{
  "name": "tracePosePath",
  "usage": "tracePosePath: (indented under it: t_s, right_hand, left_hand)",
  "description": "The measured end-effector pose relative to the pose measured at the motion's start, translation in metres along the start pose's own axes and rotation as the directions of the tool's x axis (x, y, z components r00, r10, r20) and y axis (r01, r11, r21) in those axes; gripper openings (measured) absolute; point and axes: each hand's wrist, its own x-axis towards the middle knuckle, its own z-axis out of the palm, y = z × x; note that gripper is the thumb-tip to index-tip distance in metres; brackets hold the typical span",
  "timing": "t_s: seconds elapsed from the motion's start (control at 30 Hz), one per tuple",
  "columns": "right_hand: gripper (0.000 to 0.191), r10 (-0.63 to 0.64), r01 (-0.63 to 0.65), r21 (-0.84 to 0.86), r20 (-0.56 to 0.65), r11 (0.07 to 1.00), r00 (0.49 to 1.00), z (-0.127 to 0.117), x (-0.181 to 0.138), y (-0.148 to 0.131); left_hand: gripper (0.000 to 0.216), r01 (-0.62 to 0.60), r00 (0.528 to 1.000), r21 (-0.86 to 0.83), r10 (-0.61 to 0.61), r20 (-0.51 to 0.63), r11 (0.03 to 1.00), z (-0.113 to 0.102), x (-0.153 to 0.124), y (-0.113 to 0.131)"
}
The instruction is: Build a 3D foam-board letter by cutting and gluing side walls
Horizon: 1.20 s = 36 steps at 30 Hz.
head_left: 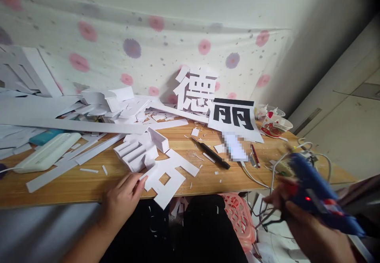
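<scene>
My left hand (123, 195) pinches the left edge of a flat white foam-board cutout (172, 180), which juts past the table's front edge. Behind those fingers, touching or overlapping the cutout, stands a white piece with raised side walls (138, 152). At the right, off the table's front, my right hand (305, 219) is wrapped round a blue hot glue gun (317, 192) with a lit red light. Motion blurs the gun and this hand, and its nozzle is hard to make out. A black pen-shaped cutter (212, 154) lies on the table beyond the cutout.
White strips and scraps (118, 105) heap up on the wooden table (190, 190) at left, near a white power strip (47, 152). A white cut-out character (197, 91) leans at the back beside a printed sheet (233, 116). Rightward are a phone, cables, a paper bowl (276, 125); below, a pink basket (239, 217).
</scene>
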Motion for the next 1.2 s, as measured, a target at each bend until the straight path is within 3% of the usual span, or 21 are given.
tracePosePath:
  t_s: [0.1,0.27,0.4,0.53,0.83,1.2]
  right_hand:
    - [0.049,0.150,-0.193,0.145,0.262,0.970,0.953,0.042,-0.012,-0.004]
    - [0.050,0.250,-0.414,0.131,0.622,0.901,0.742,0.102,0.003,-0.031]
    - [0.050,0.337,-0.448,-0.053,0.738,0.892,0.585,0.138,0.035,-0.041]
    - [0.049,0.402,-0.405,-0.203,0.766,0.892,0.501,0.160,0.055,-0.043]
    - [0.060,0.452,-0.224,-0.393,0.796,0.892,0.403,0.186,0.068,-0.052]
    - [0.064,0.434,-0.124,-0.423,0.799,0.898,0.416,0.192,0.068,-0.050]
  left_hand:
    - [0.007,-0.067,0.997,0.034,0.066,0.032,0.997,-0.005,-0.002,0.006]
    - [0.015,-0.092,0.989,0.027,0.089,0.120,0.995,-0.012,-0.004,0.013]
    - [0.019,-0.090,0.983,-0.008,0.090,0.160,0.996,-0.016,-0.004,0.017]
    - [0.018,-0.084,0.982,-0.012,0.085,0.166,0.996,-0.016,-0.005,0.018]
    - [0.019,-0.066,0.980,-0.040,0.072,0.186,0.997,-0.016,-0.005,0.018]
    - [0.019,-0.038,0.975,-0.071,0.053,0.216,0.997,-0.015,-0.006,0.016]
